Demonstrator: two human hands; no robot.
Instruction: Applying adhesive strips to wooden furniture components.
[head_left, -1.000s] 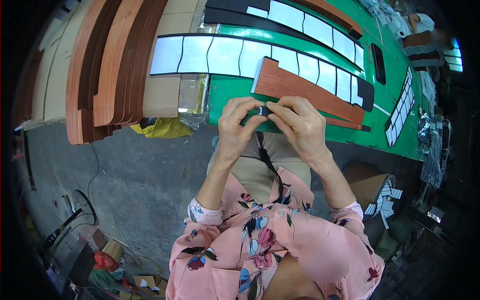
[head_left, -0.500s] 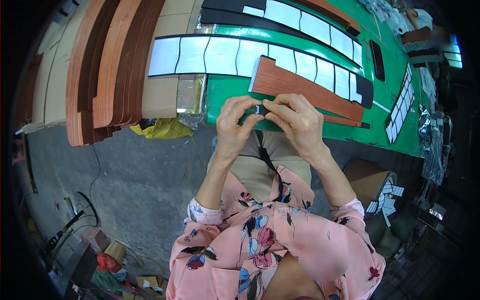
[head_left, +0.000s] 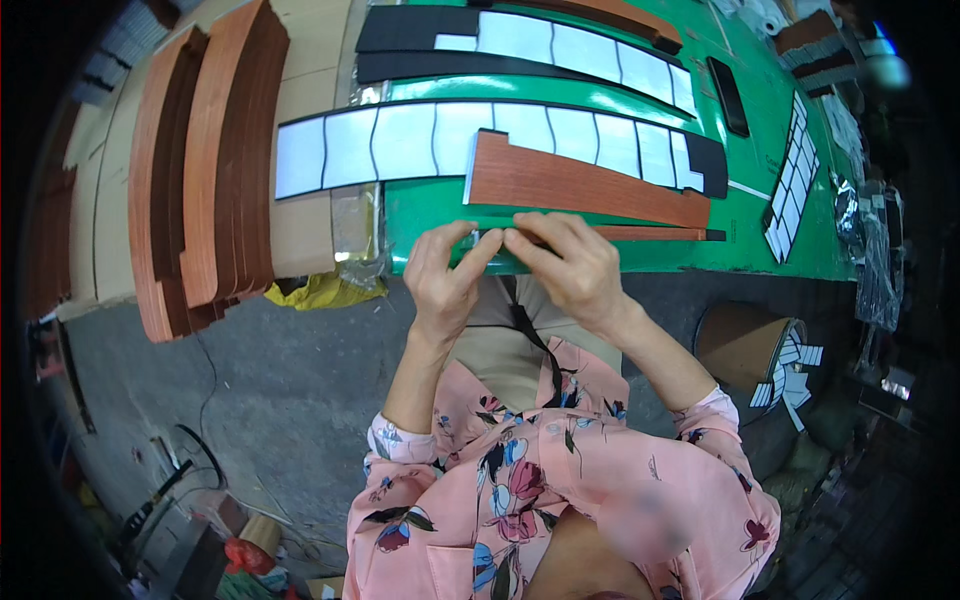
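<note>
On the green table [head_left: 425, 210], the white-tiled panel [head_left: 400, 147] is partly covered by the brown board [head_left: 580, 185], with brown stacks [head_left: 235, 165] piled to the left. The thin strip [head_left: 655, 233] is seen along the near edge, its left part hidden by the right hand [head_left: 575, 270]. The left hand [head_left: 445, 280] is held facing it, both with fingers bent and tips almost meeting; whether anything is pinched cannot be told.

Across my remote view, the green table [head_left: 757, 148] spans 12 to 2 o'clock. Near 12 I see two black strips with white panels [head_left: 405, 145], the nearer overlapped by a wood-grain board [head_left: 580, 190] past 1. A narrow reddish strip [head_left: 660, 234] lies closer. I find a black phone-like slab [head_left: 728, 97] before 2, a white-tiled piece [head_left: 795, 175] past it. At 10, cardboard [head_left: 300, 232] carries stacked brown boards [head_left: 230, 170].
</note>
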